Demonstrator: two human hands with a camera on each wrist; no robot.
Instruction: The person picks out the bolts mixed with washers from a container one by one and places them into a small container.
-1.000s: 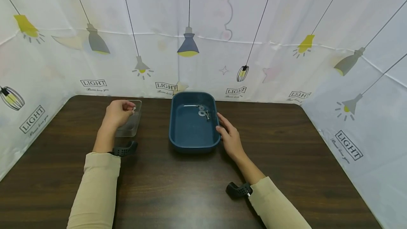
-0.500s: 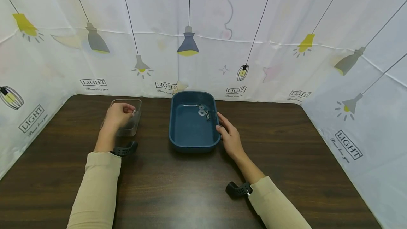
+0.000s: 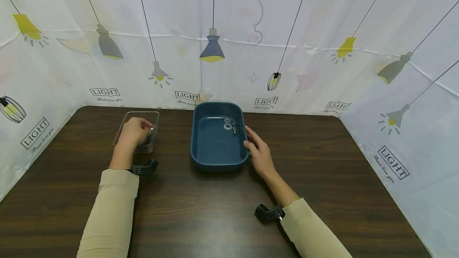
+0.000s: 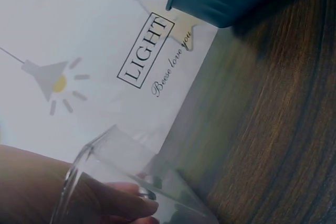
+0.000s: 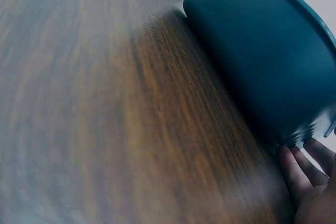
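Note:
In the head view my left hand (image 3: 134, 132) is inside a clear plastic box (image 3: 155, 130) at the back left. Its fingertips pinch a small shiny metal piece (image 4: 148, 193); the fingers hide part of it, and I cannot tell its exact kind. More metal pieces in the clear box are only partly visible. My right hand (image 3: 260, 156) holds the right side of a blue bin (image 3: 219, 162), thumb at the rim and other fingers against the outer wall (image 5: 257, 40). Washers (image 3: 227, 126) and a bolt (image 3: 234, 129) lie in the bin, with another thin metal piece behind.
Both containers stand on a dark wooden table (image 3: 179, 218), apart from each other, near its back edge. A white curtain (image 3: 236, 75) printed with lamps hangs behind and along both sides.
My left hand has lowered into the clear box and shifted slightly right, with the small metal piece at its fingertips. The right hand and blue bin have stayed in place.

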